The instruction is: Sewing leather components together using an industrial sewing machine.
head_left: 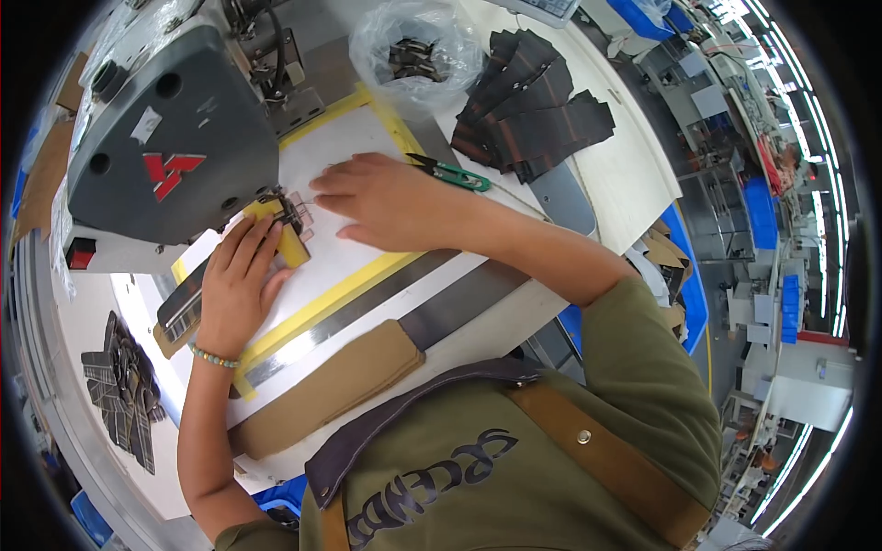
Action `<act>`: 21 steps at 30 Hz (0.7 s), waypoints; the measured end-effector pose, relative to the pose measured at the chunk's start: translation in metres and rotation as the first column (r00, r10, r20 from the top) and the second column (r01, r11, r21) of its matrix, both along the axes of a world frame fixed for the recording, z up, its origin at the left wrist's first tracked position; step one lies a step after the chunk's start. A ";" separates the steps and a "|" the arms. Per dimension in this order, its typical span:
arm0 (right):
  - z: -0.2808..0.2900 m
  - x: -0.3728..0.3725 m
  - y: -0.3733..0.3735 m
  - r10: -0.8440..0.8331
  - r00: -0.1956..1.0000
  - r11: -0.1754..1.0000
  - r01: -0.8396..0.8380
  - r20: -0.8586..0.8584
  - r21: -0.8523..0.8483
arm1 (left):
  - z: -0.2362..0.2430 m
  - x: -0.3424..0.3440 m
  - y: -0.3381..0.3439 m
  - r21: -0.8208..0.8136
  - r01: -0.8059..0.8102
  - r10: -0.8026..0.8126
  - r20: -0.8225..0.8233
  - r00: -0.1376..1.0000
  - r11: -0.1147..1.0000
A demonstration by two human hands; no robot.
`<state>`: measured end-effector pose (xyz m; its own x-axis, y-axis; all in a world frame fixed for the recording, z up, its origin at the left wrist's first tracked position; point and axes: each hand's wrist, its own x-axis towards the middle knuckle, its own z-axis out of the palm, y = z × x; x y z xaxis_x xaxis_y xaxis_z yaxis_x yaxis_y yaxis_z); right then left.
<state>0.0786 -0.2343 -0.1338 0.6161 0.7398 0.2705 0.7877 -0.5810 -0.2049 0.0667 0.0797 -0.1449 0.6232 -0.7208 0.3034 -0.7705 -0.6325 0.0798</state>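
My left hand [237,289] lies with its fingers stretched out over a yellow piece [292,246] beside the metal foot parts [292,213] of a grey sewing machine [175,129]. A dark strip of fabric with a tan end [179,317] shows from beneath this hand; the rest of it is covered. My right hand [381,204] is spread palm down on a white sheet edged with yellow tape [322,292], just right of the machine foot. I see nothing in its fingers. Green-handled thread snips [457,174] rest by the right wrist.
Folded tan fabric [331,390] lies along the table's near edge. Dark striped fabric pieces [533,110] are stacked at the far right, next to a clear plastic bag [367,50] of small dark pieces. A plaid fabric pile [121,395] sits at left. A blue bin [695,303] stands beyond the table.
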 end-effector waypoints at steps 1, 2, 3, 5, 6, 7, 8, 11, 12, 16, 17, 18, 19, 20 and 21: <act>0.018 0.000 -0.014 -0.008 1.000 1.000 0.008 0.003 -0.008 | 0.001 0.001 -0.003 0.002 -0.007 0.007 -0.001 1.000 1.000; 0.035 0.001 -0.029 -0.134 0.991 0.991 0.134 0.006 -0.008 | 0.002 0.002 -0.006 -0.010 0.006 -0.006 -0.007 1.000 1.000; 0.050 0.002 -0.045 -0.253 0.968 0.968 0.253 0.006 -0.005 | 0.002 0.002 -0.009 -0.012 0.005 -0.005 -0.011 1.000 1.000; 0.081 0.005 -0.080 -0.404 0.882 0.866 0.454 0.242 -0.209 | 0.002 0.002 -0.006 -0.021 0.007 -0.008 -0.014 1.000 1.000; 0.089 0.009 -0.108 -0.422 0.887 0.881 0.450 0.186 -0.145 | 0.003 0.002 -0.006 -0.018 0.004 -0.005 -0.019 1.000 1.000; 0.096 0.010 -0.135 -0.437 0.890 0.890 0.449 0.130 -0.083 | 0.003 0.002 -0.007 -0.028 0.004 -0.005 -0.017 1.000 1.000; 0.095 0.006 -0.151 -0.429 0.895 0.894 0.440 0.121 -0.081 | 0.002 0.001 -0.006 -0.033 -0.004 0.003 -0.019 1.000 0.999; 0.089 -0.001 -0.182 -0.572 0.821 0.812 0.567 0.007 -0.136 | 0.002 0.002 -0.007 -0.052 0.006 -0.007 -0.010 1.000 0.999; 0.075 0.003 -0.191 -0.579 0.809 0.814 0.570 -0.096 -0.112 | 0.002 0.003 -0.008 -0.054 0.007 -0.007 -0.009 1.000 0.999; 0.069 0.008 -0.202 -0.510 0.801 0.850 0.526 -0.313 -0.039 | 0.001 0.002 -0.005 -0.058 0.006 -0.006 -0.009 1.000 0.998; 0.069 0.011 -0.205 -0.504 0.805 0.854 0.519 -0.313 -0.040 | 0.001 0.002 -0.003 -0.057 0.012 -0.012 -0.008 1.000 0.998; 0.068 0.015 -0.211 -0.449 0.833 0.857 0.504 -0.323 0.108 | 0.001 0.002 -0.003 -0.059 0.009 -0.010 -0.006 1.000 0.998; 0.067 0.019 -0.217 -0.392 0.861 0.841 0.479 -0.325 0.253 | 0.002 0.003 -0.004 -0.051 0.018 -0.018 0.001 1.000 0.999; 0.064 0.025 -0.221 -0.408 0.869 0.798 0.488 -0.279 0.353 | 0.003 0.003 -0.004 -0.043 0.025 -0.024 0.009 1.000 0.999; 0.066 0.029 -0.219 -0.394 0.875 0.802 0.477 -0.281 0.359 | 0.003 0.003 -0.006 -0.036 0.011 -0.011 0.009 1.000 0.999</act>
